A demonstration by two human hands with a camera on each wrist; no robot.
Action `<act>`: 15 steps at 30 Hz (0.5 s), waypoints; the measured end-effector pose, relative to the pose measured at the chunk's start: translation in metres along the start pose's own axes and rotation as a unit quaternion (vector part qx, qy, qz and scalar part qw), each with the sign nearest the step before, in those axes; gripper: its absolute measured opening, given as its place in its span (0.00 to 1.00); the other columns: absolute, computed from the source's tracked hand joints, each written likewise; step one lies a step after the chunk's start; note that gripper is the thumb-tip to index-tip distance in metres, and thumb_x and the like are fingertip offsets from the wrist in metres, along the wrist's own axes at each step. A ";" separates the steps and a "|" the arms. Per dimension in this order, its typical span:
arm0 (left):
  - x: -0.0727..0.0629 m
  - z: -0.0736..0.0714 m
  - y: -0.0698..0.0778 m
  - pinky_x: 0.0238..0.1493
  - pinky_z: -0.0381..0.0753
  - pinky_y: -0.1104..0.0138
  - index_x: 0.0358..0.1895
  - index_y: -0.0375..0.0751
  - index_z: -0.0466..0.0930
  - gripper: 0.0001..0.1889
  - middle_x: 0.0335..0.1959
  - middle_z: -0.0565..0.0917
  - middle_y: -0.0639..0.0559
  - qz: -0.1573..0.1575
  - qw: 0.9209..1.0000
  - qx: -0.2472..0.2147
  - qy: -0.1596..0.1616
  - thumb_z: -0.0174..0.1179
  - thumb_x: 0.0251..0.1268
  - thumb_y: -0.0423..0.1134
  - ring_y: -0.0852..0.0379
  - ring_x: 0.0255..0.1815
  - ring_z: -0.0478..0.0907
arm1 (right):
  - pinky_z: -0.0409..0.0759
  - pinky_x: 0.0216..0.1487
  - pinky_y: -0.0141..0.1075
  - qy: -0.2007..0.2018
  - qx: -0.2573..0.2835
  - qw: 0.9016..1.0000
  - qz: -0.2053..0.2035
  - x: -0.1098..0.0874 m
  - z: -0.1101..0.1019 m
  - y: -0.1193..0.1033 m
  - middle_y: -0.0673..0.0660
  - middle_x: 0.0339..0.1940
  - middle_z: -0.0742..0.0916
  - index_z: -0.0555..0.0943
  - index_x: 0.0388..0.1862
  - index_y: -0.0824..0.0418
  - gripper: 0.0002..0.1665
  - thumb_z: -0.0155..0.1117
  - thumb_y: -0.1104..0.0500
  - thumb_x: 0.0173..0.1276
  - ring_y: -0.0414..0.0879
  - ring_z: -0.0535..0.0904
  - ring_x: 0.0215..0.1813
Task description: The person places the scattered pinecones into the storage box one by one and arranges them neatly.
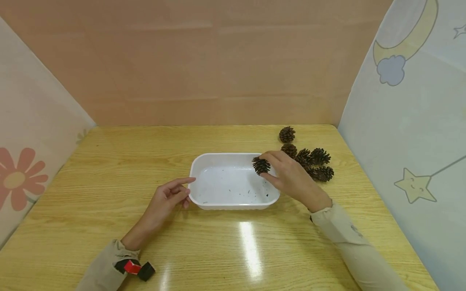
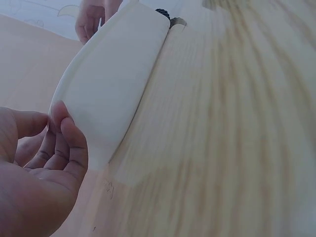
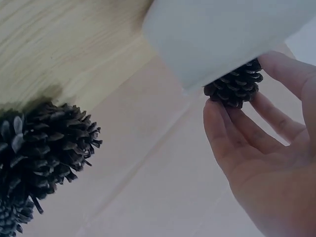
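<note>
A dark brown pine cone (image 1: 261, 165) is pinched between the thumb and fingers of my right hand (image 1: 291, 178), over the right end of a white plastic tray (image 1: 233, 206). In the right wrist view the tray's wall hides part of this pine cone (image 3: 234, 86). At the tray's left end, my left hand (image 1: 165, 202) grips the rim; the left wrist view shows thumb and curled fingers of the left hand (image 2: 49, 163) at that edge. Small dark bits are scattered over the tray's floor.
Several more pine cones (image 1: 320, 173) lie on the wooden table (image 1: 127, 161) to the right of the tray, behind my right hand. One pine cone (image 1: 287, 134) sits farther back. Patterned walls stand at left and right, with an orange-brown backdrop (image 1: 218, 72) behind.
</note>
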State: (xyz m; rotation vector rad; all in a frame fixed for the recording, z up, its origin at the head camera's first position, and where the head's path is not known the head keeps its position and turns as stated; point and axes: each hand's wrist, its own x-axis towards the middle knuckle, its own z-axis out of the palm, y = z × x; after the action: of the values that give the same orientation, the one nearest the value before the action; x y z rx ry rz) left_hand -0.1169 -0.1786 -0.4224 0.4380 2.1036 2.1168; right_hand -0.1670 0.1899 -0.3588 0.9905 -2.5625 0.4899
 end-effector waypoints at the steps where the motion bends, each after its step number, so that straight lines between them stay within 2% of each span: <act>1: 0.000 0.000 0.000 0.32 0.83 0.68 0.65 0.26 0.72 0.20 0.31 0.83 0.49 0.001 1.000 -0.001 0.000 0.56 0.74 0.31 0.59 0.26 0.79 | 0.79 0.57 0.49 -0.005 -0.002 1.000 0.003 0.000 0.001 0.001 0.61 0.56 0.82 0.78 0.59 0.63 0.28 0.75 0.56 0.63 0.55 0.79 0.57; 6: 0.000 -0.001 -0.001 0.31 0.84 0.68 0.65 0.24 0.71 0.21 0.32 0.83 0.48 0.007 1.000 -0.005 -0.003 0.56 0.74 0.31 0.59 0.26 0.79 | 0.74 0.61 0.55 -0.026 -0.016 0.999 0.010 -0.001 0.008 0.004 0.61 0.53 0.84 0.79 0.58 0.61 0.29 0.78 0.56 0.59 0.57 0.79 0.56; 15: 0.000 0.001 -0.001 0.31 0.84 0.68 0.64 0.25 0.72 0.20 0.31 0.83 0.50 0.004 1.000 -0.009 0.002 0.57 0.74 0.31 0.59 0.27 0.79 | 0.71 0.64 0.56 -0.029 -0.020 0.999 0.001 -0.002 0.018 0.007 0.62 0.53 0.85 0.81 0.56 0.61 0.29 0.80 0.56 0.57 0.58 0.80 0.57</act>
State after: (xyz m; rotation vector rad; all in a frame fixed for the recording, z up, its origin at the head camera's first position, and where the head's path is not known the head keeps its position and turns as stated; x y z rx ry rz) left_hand -0.1166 -0.1780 -0.4232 0.4427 2.0867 2.1411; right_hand -0.1736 0.1880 -0.3774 1.0036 -2.6135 0.4150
